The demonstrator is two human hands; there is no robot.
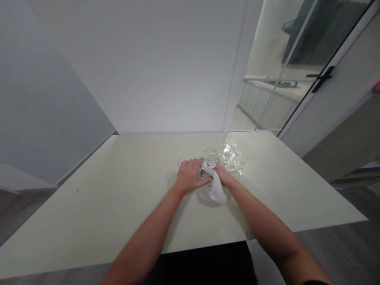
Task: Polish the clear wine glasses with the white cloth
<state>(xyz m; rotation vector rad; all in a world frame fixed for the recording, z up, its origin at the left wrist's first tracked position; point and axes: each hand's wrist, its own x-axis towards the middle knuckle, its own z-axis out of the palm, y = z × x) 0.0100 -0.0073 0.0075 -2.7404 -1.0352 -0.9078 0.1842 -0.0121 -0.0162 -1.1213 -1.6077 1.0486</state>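
Near the middle of the table my left hand (189, 173) curls round the left side of a clear, round, glass-like piece (203, 173), its thumb stretched across the near side. On the right, my right hand (222, 174) is closed at a white cloth or tissue (218, 192), which is bunched at the top of the clear piece. One end of the white material hangs down toward me. The right fingers are mostly hidden behind it. Beyond my right hand lies a heap of clear, shiny pieces (233, 155), whose exact kind I cannot make out.
The pale table (118, 198) runs back to a white wall panel (166, 71). A clear curved piece (179, 161) shows just left of my left hand. At the right stands a glazed door with a black handle (322, 79). The table's front edge lies close to my body.
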